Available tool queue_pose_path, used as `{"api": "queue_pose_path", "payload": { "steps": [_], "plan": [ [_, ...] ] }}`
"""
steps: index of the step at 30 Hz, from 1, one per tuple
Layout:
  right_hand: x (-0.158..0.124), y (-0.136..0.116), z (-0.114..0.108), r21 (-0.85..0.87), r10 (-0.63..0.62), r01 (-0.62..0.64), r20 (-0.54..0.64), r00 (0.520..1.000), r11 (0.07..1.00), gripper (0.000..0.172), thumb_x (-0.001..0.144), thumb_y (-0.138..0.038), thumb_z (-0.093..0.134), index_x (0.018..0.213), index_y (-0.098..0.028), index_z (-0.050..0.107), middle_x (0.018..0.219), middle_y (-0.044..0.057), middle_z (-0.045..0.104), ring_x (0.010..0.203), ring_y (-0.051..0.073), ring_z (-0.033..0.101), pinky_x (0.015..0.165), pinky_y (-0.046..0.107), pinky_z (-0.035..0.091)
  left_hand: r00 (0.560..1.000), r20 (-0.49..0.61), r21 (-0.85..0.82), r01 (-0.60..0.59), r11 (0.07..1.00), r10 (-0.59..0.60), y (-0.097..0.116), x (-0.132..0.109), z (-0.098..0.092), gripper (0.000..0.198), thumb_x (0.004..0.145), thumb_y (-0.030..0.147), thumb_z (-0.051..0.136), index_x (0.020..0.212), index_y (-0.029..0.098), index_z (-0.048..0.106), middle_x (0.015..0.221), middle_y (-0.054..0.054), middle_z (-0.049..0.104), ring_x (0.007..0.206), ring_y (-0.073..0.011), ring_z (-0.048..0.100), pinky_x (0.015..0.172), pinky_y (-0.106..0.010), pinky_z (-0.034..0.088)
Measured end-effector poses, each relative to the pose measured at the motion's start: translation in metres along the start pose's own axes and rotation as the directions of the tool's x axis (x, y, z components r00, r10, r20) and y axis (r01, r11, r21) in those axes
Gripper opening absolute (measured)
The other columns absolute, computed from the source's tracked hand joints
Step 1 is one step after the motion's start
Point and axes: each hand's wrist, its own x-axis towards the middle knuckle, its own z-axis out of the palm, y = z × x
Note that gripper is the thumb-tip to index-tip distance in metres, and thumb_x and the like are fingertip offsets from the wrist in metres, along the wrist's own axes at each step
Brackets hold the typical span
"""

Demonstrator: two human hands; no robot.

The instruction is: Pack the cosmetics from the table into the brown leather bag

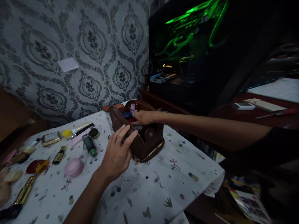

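Observation:
A brown leather bag point(149, 146) with gold zippers lies open on the white patterned tablecloth point(173, 186). My left hand point(118, 149) holds its near left side, fingertips over the edge of the opening and thumb lower down. Through the mouth of the bag reaches my right hand point(144, 117), whose fingers are mostly hidden among the contents. Right by those fingers stands a small purple-and-white tube point(132, 109). A dark blue round item point(127, 114) also shows inside. What the right hand grips, if anything, is not visible.
Left of the bag lie a dark green bottle point(89, 145), a pink round case point(73, 167), a gold-and-black tube point(59, 155), an amber item point(37, 167) and several other cosmetics. Behind stands a computer case point(187, 90) with green lighting. The table's edge point(215, 182) drops off at right.

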Motion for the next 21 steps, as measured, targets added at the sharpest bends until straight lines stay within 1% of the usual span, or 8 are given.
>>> {"api": "queue_pose_path", "payload": {
  "steps": [2,4,6,8,10,15,18,21],
  "plan": [
    [0.004,-0.001,-0.008,0.061,0.056,-0.052,-0.062,0.997,0.997,0.049,0.102,-0.043,0.040,0.115,-0.004,0.067,0.117,0.022,0.070,0.108,0.028,0.067,0.090,0.031,0.051,1.000,0.006,-0.003,0.002,1.000,-0.002,0.000,0.000,0.000,0.066,0.091,0.006,0.042,0.152,0.027,0.027,0.153,-0.015,0.035,0.148,-0.0317,0.029,0.114,-0.053,0.037],
    [0.009,-0.001,-0.012,0.270,0.122,-0.083,-0.128,0.984,0.959,0.052,0.103,-0.046,0.033,0.108,-0.008,0.068,0.107,0.017,0.072,0.096,0.024,0.069,0.082,0.029,0.051,1.000,0.011,-0.008,0.006,1.000,-0.006,-0.001,-0.001,0.001,0.068,0.090,0.006,0.043,0.152,0.028,0.026,0.154,-0.015,0.035,0.148,-0.0321,0.029,0.114,-0.054,0.036],
    [0.013,0.001,-0.011,0.550,0.197,-0.071,-0.173,0.965,0.832,0.045,0.100,-0.050,0.042,0.100,-0.012,0.068,0.093,0.011,0.072,0.082,0.019,0.067,0.074,0.026,0.051,1.000,0.013,-0.010,0.010,1.000,-0.010,-0.001,-0.001,0.001,0.070,0.089,0.006,0.044,0.153,0.028,0.025,0.154,-0.015,0.035,0.148,-0.0324,0.029,0.115,-0.055,0.036],
    [0.013,0.002,-0.006,0.743,0.265,-0.046,-0.179,0.948,0.667,0.039,0.097,-0.050,0.049,0.098,-0.014,0.066,0.085,0.008,0.071,0.075,0.016,0.064,0.070,0.024,0.050,1.000,0.006,-0.011,0.006,1.000,-0.006,-0.002,-0.002,0.001,0.073,0.087,0.005,0.044,0.153,0.028,0.025,0.154,-0.014,0.035,0.149,-0.0323,0.029,0.115,-0.055,0.035],
    [0.010,0.000,-0.001,0.837,0.289,-0.019,-0.167,0.943,0.547,0.036,0.097,-0.047,0.052,0.097,-0.014,0.065,0.086,0.008,0.070,0.075,0.015,0.064,0.070,0.024,0.051,1.000,0.002,-0.009,-0.004,1.000,0.004,-0.002,-0.001,0.002,0.075,0.085,0.004,0.045,0.153,0.027,0.026,0.155,-0.014,0.035,0.149,-0.0318,0.029,0.116,-0.054,0.035],
    [-0.013,-0.017,0.011,0.943,0.260,0.010,-0.101,0.960,0.331,0.028,0.095,-0.040,0.058,0.100,-0.013,0.065,0.100,0.012,0.070,0.085,0.016,0.067,0.078,0.026,0.054,1.000,0.023,0.009,-0.017,1.000,0.016,-0.001,0.001,0.000,0.076,0.084,0.003,0.045,0.154,0.025,0.025,0.158,-0.015,0.033,0.152,-0.0310,0.025,0.117,-0.052,0.035],
    [-0.027,-0.025,0.017,0.944,0.236,-0.022,-0.060,0.970,0.329,0.031,0.098,-0.038,0.052,0.101,-0.012,0.068,0.106,0.014,0.071,0.093,0.017,0.067,0.090,0.030,0.052,0.998,0.058,0.038,-0.014,0.999,0.012,0.000,0.000,-0.003,0.072,0.086,0.005,0.043,0.153,0.024,0.027,0.162,-0.014,0.029,0.153,-0.0292,0.021,0.116,-0.049,0.036],
    [-0.036,-0.025,0.021,0.903,0.220,0.053,-0.160,0.962,0.426,0.035,0.100,-0.041,0.049,0.105,-0.013,0.069,0.116,0.015,0.069,0.108,0.019,0.064,0.104,0.035,0.045,0.994,0.109,0.108,-0.011,0.994,-0.001,-0.003,-0.007,-0.009,0.068,0.090,0.006,0.039,0.155,0.021,0.024,0.165,-0.014,0.024,0.154,-0.0279,0.018,0.114,-0.047,0.038]
  ]
}}
